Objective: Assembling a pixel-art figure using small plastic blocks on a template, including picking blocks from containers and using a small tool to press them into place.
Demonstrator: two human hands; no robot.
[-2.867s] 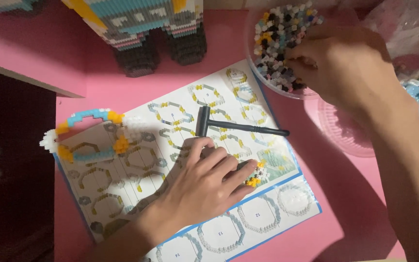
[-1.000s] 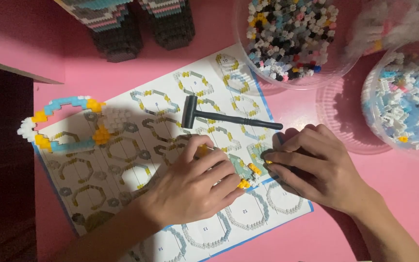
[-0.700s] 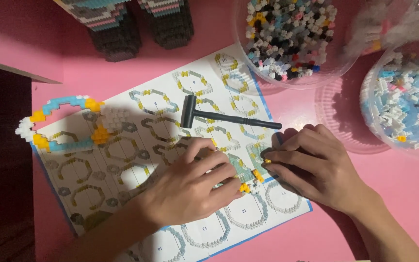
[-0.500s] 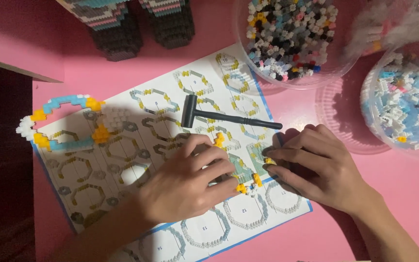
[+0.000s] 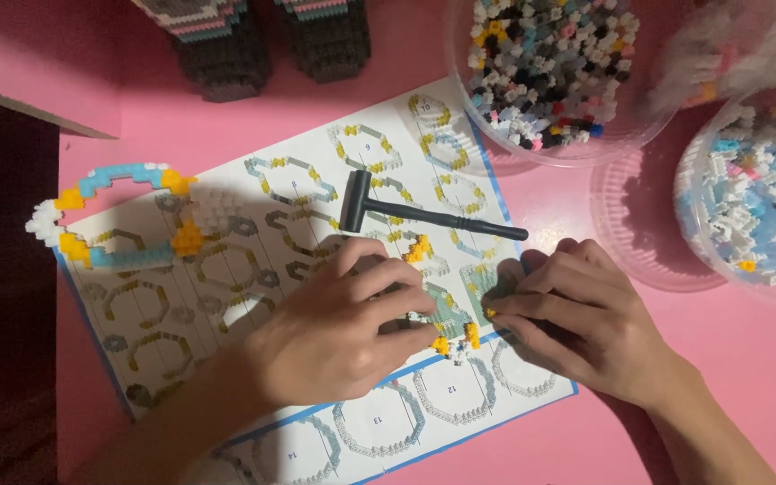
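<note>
Both hands are bent over the instruction sheet (image 5: 253,260) that lies across the middle of the pink desk (image 5: 747,377). The left hand (image 5: 339,332) presses down with its fingers curled onto a small block assembly (image 5: 455,332) — yellow, white and pale green pieces — near the sheet's near-right corner. The right hand (image 5: 586,319) meets it from the right, its fingertips (image 5: 496,310) pinched on a tiny yellow piece at the assembly's edge; its grip is closed on that piece.

Against the pictures from a moment ago, the left fingers have slid a little further over the assembly and the right fingertips have drawn in closer, so the two hands now nearly touch. Some seconds back the right hand was up in the bowl of mixed blocks (image 5: 554,67) at the far edge — it has come down with a piece since. That reads as a piece being seated, not searched for.

A small black hammer (image 5: 406,211) lies untouched on the sheet just beyond the hands. A blue-and-yellow block ring (image 5: 110,220) rests at the sheet's left edge, and a second bowl of pale blue and white blocks (image 5: 756,198) sits at the right edge.
</note>
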